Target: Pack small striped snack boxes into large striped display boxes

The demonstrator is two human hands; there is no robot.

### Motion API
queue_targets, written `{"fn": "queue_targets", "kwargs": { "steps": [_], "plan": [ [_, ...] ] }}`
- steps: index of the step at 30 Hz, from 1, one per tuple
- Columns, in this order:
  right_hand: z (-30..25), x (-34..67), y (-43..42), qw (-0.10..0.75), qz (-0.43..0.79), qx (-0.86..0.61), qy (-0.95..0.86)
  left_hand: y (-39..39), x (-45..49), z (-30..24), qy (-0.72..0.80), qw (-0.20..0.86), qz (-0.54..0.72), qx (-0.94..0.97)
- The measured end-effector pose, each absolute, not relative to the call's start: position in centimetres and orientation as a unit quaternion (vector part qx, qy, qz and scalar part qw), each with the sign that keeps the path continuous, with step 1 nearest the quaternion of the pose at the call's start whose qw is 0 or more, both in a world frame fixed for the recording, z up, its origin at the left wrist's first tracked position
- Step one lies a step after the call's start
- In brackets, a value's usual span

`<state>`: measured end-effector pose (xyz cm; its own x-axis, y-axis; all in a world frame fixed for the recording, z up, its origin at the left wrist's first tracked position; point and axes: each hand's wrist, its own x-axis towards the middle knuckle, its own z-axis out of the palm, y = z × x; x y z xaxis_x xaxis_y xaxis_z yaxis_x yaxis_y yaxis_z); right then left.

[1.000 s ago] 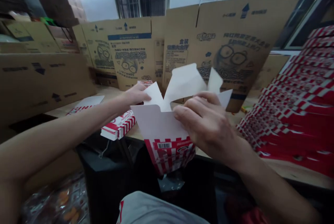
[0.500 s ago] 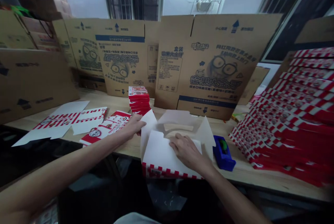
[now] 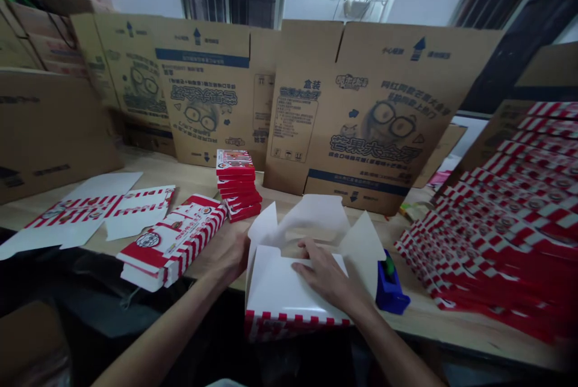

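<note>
A red-and-white striped paper box (image 3: 289,291) stands at the table's near edge with its white flaps up. My left hand (image 3: 230,251) grips the box's left wall, fingers curled round it. My right hand (image 3: 323,272) lies on the near white flap, fingers stretched out and pressing it down into the box. The far flap and the right flap stand upright behind and beside that hand.
A blue tape dispenser (image 3: 391,287) sits just right of the box. Flat red-striped blanks lie in a pile (image 3: 174,242) to the left, a small stack (image 3: 237,182) stands behind, and a long row (image 3: 501,218) fills the right. Large cardboard cartons (image 3: 361,116) wall the back of the wooden table (image 3: 433,315).
The box has come down from in front of me to rest on the table edge. My right hand now presses the near flap flat; my left has slid to the box's left wall.
</note>
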<state>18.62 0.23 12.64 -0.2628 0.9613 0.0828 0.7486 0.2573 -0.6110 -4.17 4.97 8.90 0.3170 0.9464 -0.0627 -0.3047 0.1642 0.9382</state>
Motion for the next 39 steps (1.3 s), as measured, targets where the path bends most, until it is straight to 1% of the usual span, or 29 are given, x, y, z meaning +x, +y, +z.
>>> {"fn": "queue_targets", "kwargs": {
  "steps": [2,7,9,11,14,16,18,20,21,23,24,25,26,27,29,30,32,33,35,39],
  "plan": [
    [12.5,18.9,0.3,0.232,0.243,-0.562,-0.756,5.0,-2.9,8.2,0.324,0.714,0.457,0.419],
    [12.3,19.9,0.1,0.222,0.285,-0.574,-0.735,4.9,-1.6,9.0,0.284,0.687,0.442,0.503],
    [12.2,20.1,0.1,0.223,0.298,-0.58,-0.725,5.2,-1.2,10.0,0.314,0.658,0.409,0.548],
    [12.0,20.1,0.2,0.231,0.294,-0.581,-0.723,5.6,-0.7,10.8,0.391,0.591,0.375,0.598],
    [11.8,19.6,0.0,0.235,0.24,-0.58,-0.742,6.1,-0.1,11.4,0.471,0.491,0.337,0.65],
    [12.0,19.5,-0.7,0.221,0.185,-0.557,-0.779,6.3,0.1,11.3,0.477,0.464,0.325,0.672],
    [12.7,20.2,-1.9,0.239,0.121,-0.494,-0.827,6.4,-0.2,11.2,0.477,0.438,0.324,0.689],
    [13.5,22.0,-3.1,0.324,0.054,-0.425,-0.843,6.5,-0.7,11.1,0.481,0.415,0.322,0.702],
    [13.7,23.4,-3.5,0.389,0.02,-0.414,-0.823,6.6,-1.0,11.1,0.488,0.407,0.318,0.704],
    [13.6,26.4,-3.4,0.54,-0.035,-0.45,-0.711,6.8,-1.4,11.3,0.502,0.399,0.305,0.704],
    [13.2,27.8,-2.8,0.61,-0.041,-0.485,-0.625,6.9,-1.5,11.5,0.508,0.397,0.298,0.703],
    [12.6,28.9,-1.9,0.661,-0.015,-0.508,-0.551,6.9,-1.5,11.6,0.512,0.398,0.291,0.703],
    [11.8,29.8,-0.7,0.673,0.059,-0.522,-0.521,7.0,-1.4,11.8,0.513,0.4,0.284,0.704],
    [10.9,30.3,0.5,0.669,0.146,-0.52,-0.511,7.1,-1.2,11.9,0.513,0.403,0.279,0.705],
    [9.3,30.2,2.7,0.611,0.317,-0.485,-0.54,7.3,-0.9,11.9,0.509,0.409,0.273,0.707],
    [8.7,29.7,3.6,0.58,0.374,-0.467,-0.553,7.3,-0.8,11.7,0.509,0.41,0.273,0.706],
    [8.2,28.2,4.6,0.525,0.433,-0.46,-0.571,7.5,-0.7,11.3,0.505,0.41,0.278,0.707],
    [8.2,27.4,4.7,0.497,0.443,-0.472,-0.578,7.6,-0.7,11.1,0.498,0.408,0.284,0.71],
    [8.6,26.1,4.6,0.445,0.424,-0.518,-0.594,7.7,-0.9,10.7,0.49,0.398,0.291,0.719],
    [9.9,25.0,3.7,0.348,0.277,-0.609,-0.657,7.5,-0.9,10.9,0.518,0.353,0.26,0.734]
  ]
}}
